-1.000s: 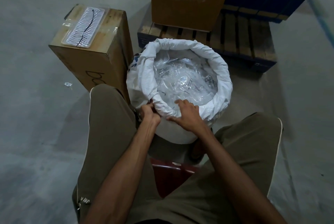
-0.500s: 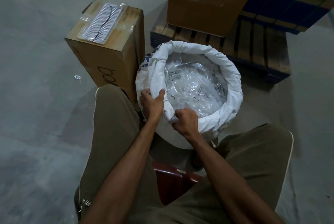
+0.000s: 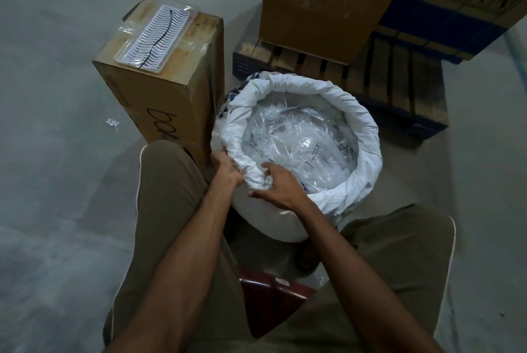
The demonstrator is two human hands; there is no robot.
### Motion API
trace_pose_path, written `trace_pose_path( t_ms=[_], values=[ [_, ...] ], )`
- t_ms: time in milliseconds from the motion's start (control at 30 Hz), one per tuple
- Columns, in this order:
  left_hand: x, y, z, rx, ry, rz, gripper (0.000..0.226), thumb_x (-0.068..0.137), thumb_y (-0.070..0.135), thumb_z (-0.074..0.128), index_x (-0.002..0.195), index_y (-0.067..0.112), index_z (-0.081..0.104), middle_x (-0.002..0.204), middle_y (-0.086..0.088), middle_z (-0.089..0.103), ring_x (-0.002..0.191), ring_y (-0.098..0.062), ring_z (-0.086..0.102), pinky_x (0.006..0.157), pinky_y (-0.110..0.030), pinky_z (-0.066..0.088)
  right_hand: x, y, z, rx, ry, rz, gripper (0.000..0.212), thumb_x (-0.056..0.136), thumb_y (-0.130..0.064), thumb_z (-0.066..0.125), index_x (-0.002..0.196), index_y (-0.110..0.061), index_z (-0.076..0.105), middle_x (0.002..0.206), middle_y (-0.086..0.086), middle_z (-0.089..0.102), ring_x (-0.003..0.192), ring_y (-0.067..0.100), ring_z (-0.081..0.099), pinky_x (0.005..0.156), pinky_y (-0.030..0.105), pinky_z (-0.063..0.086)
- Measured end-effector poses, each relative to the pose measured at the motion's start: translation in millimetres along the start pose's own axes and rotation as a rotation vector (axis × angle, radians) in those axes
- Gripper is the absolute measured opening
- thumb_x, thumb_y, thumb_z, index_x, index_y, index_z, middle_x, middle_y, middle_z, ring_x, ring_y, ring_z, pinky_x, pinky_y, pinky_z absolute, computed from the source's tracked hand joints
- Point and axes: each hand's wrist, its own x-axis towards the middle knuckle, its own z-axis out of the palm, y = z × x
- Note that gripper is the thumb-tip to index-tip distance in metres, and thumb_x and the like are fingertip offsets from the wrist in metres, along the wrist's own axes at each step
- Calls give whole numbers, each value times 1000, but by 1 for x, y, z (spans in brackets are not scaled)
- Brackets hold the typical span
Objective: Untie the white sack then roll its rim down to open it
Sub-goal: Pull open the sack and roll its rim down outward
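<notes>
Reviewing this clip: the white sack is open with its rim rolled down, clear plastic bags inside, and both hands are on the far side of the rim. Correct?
Not quite. The head view shows the left hand and right hand on the near side of the white sack rim; the rest holds, clear plastic bags included.

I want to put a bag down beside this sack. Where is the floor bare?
Bare floor lies left of the cardboard box, and right of the sack below the pallet. Crowded: box touches the sack's left, pallet behind, knees in front.
</notes>
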Motion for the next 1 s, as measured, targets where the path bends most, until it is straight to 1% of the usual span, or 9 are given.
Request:
trace_pose_path(
  t_ms=[133,200,300,433,533,667,800,900,1000],
  values=[
    [4,1,-10,84,-77,46,47,102,37,34,108,5,67,100,-14,63,94,-33,61,71,-31,57,17,-17,18,-164,167,14,31,75,-44,75,83,-20,57,84,3,67,86,32,67,63,33,41],
    [13,9,-12,271,-122,123,54,97,51,44,123,8,62,113,-13,67,109,-33,63,84,-38,57,16,-20,28,-161,238,30,21,76,-32,70,82,-18,56,83,6,69,81,33,67,62,34,44],
    [8,11,-5,653,19,357,108,73,86,48,152,12,35,152,-17,45,134,-37,49,109,-51,44,16,-25,38,-277,260,3,17,76,-13,66,84,-15,51,85,9,68,80,35,65,60,35,40],
    [12,5,2,953,154,622,77,95,57,62,142,-1,44,143,-27,49,133,-42,48,108,-45,41,18,-26,44,-411,211,-64,19,82,-3,64,95,-11,53,93,11,67,83,36,66,61,37,40],
    [25,15,8,791,156,558,61,102,49,56,130,-5,59,130,-26,64,120,-42,61,101,-46,51,21,-19,40,-374,240,-111,22,80,-16,69,94,-12,52,90,8,64,79,34,64,60,37,41],
    [30,20,6,363,121,263,55,105,46,49,134,1,61,127,-16,64,114,-32,64,99,-42,55,25,-8,29,-76,201,-177,55,82,-60,68,113,-18,53,103,1,59,90,20,56,76,35,47],
    [29,21,-2,106,-70,111,36,105,27,40,116,8,69,121,-15,62,115,-32,60,94,-42,51,36,-6,23,120,206,-210,38,82,-40,82,99,-14,60,90,0,62,80,17,58,71,35,50],
    [24,31,3,451,-176,142,56,106,42,40,146,5,48,134,-11,56,125,-36,56,98,-45,49,45,-12,27,193,327,-147,33,73,-25,85,74,-16,53,65,-3,55,58,12,47,55,39,45],
    [21,41,16,980,-14,374,92,95,61,56,159,8,16,161,-24,26,145,-43,35,114,-48,38,50,-22,39,87,362,-98,28,71,-15,77,71,-14,49,64,2,57,59,20,53,53,41,44]
  ],
)
